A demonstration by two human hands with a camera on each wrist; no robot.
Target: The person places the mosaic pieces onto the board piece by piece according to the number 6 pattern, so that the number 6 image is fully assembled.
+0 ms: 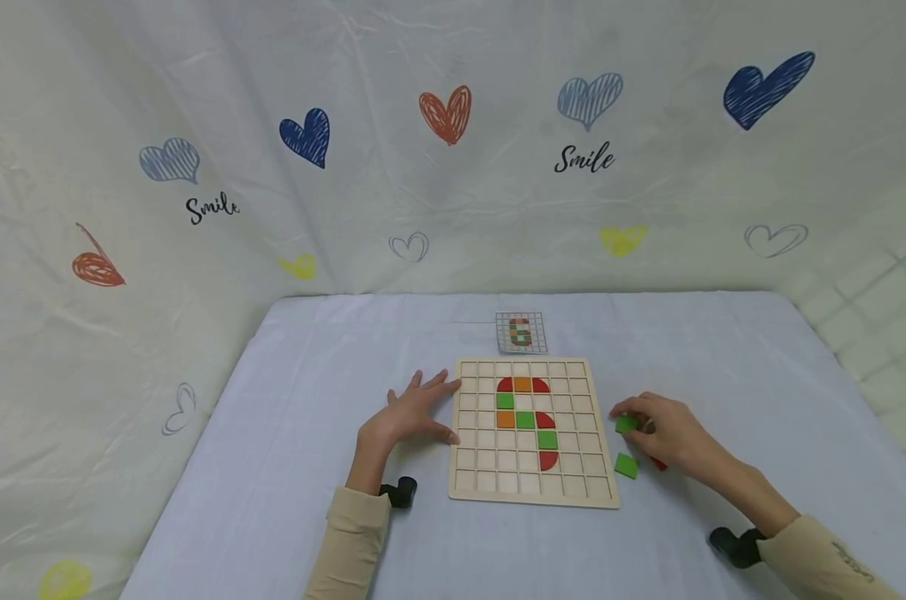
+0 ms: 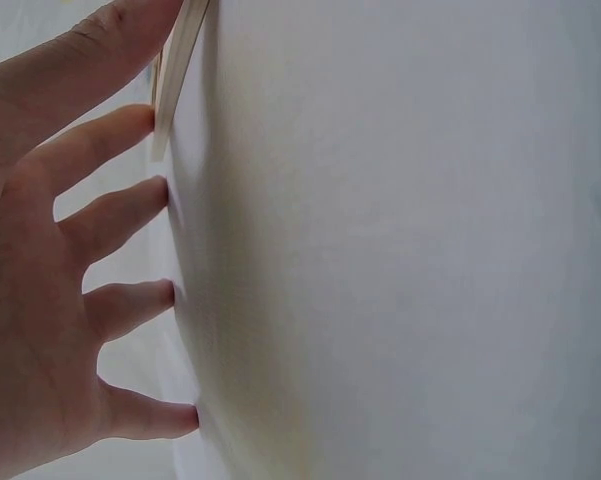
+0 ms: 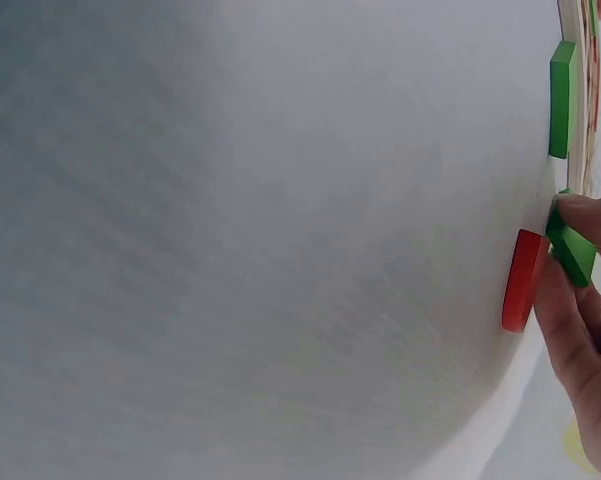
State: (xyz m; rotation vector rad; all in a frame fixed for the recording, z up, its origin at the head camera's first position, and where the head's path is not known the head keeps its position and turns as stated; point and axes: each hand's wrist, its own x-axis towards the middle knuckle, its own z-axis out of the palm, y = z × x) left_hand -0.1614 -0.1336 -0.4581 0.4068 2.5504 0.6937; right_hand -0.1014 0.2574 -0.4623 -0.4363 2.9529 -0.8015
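Observation:
A wooden grid board (image 1: 483, 460) lies on the table, with red, orange and green tiles set in several of its cells. My left hand (image 1: 411, 417) spreads its fingers at the board's left edge, with the thumb and index fingertip touching it. To the right of the board, my right hand (image 1: 670, 429) pinches a green tile (image 3: 577, 256) between thumb and fingers, close to the tabletop. Another green tile (image 1: 626, 465) lies just below that hand. A red tile (image 3: 523, 281) rests beside the fingers, mostly hidden under the hand in the head view.
Behind the board lies a small pattern card (image 1: 521, 332) with a coloured grid figure. A white cloth covers the table (image 1: 295, 375). A pale curtain (image 1: 498, 192) printed with hearts hangs at the back. Each wrist wears a black camera (image 1: 736, 547).

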